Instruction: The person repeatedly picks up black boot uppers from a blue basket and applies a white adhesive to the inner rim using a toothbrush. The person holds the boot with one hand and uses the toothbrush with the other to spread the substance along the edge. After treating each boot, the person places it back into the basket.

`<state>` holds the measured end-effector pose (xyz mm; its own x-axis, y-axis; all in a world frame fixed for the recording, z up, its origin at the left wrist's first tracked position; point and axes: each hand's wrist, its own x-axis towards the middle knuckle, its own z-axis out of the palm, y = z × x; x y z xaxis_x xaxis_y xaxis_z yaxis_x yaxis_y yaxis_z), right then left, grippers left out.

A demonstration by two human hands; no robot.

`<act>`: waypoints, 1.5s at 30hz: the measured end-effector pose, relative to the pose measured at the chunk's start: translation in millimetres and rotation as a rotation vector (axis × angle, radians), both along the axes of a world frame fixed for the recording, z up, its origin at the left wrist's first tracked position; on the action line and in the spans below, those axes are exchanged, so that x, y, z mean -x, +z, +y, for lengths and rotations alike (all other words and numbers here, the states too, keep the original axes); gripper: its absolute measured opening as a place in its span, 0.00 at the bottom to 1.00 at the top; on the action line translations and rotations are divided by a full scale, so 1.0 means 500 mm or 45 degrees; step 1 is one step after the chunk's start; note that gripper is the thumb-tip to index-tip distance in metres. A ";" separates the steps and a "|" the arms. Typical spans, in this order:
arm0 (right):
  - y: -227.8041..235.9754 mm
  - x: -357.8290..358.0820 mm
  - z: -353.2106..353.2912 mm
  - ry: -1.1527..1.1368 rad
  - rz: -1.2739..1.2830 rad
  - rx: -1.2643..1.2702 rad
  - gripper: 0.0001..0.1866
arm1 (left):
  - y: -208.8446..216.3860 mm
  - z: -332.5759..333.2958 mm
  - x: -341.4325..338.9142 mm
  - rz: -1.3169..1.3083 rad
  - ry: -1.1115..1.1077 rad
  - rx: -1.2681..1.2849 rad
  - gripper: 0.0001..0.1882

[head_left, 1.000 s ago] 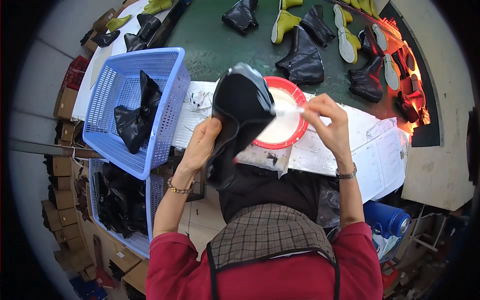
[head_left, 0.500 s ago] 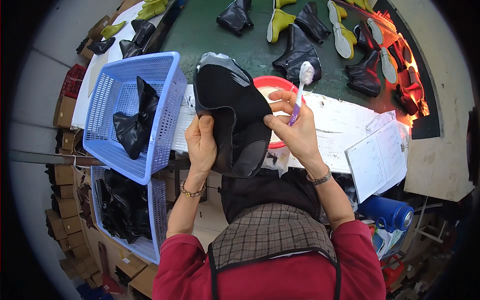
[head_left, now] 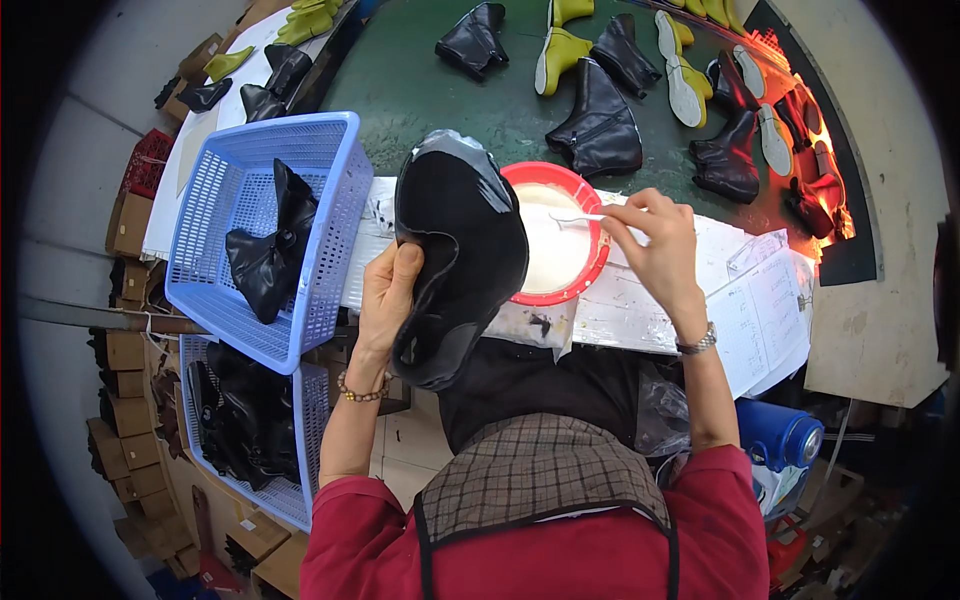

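Observation:
My left hand (head_left: 382, 305) is closed on the near left edge of a black boot upper (head_left: 475, 245), held up in front of me with its opening toward me. Milky white smears lie along the far edge of the upper. Between the fingertips of my right hand (head_left: 662, 245) is a toothbrush (head_left: 582, 217) with a pale handle. Its head reaches into a red bowl (head_left: 600, 255) and touches the thick white liquid (head_left: 550, 262); the bristles cannot be made out. The bowl stands just right of the upper.
On the left, a blue basket (head_left: 345, 230) holds a black upper, above another basket (head_left: 315, 440) full of black uppers. Black boots (head_left: 597, 130) and yellow-green shoe forms (head_left: 562, 55) stand on the green table (head_left: 400, 75). A notebook (head_left: 765, 320) and a blue flask (head_left: 780, 432) lie right.
My right hand has let go of the upper and moved right, lowering the toothbrush head into the bowl. My left hand has brought the upper slightly nearer and turned it.

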<state>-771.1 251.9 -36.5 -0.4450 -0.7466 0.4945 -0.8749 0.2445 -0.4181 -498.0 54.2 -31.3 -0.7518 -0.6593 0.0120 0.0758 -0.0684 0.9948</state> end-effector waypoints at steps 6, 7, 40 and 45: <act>0.063 -0.011 -0.017 0.239 -0.496 0.477 0.12 | -0.001 0.019 0.027 0.038 -0.158 -0.508 0.21; 0.068 -0.010 -0.026 0.246 -0.410 0.489 0.12 | -0.004 0.022 0.030 0.061 -0.172 -0.537 0.21; 0.056 -0.038 -0.018 0.214 -0.411 0.444 0.10 | 0.073 -0.008 0.030 0.141 -0.082 0.468 0.20; 0.055 -0.060 -0.023 0.231 -0.436 0.457 0.10 | 0.117 -0.011 0.055 0.126 0.077 0.933 0.18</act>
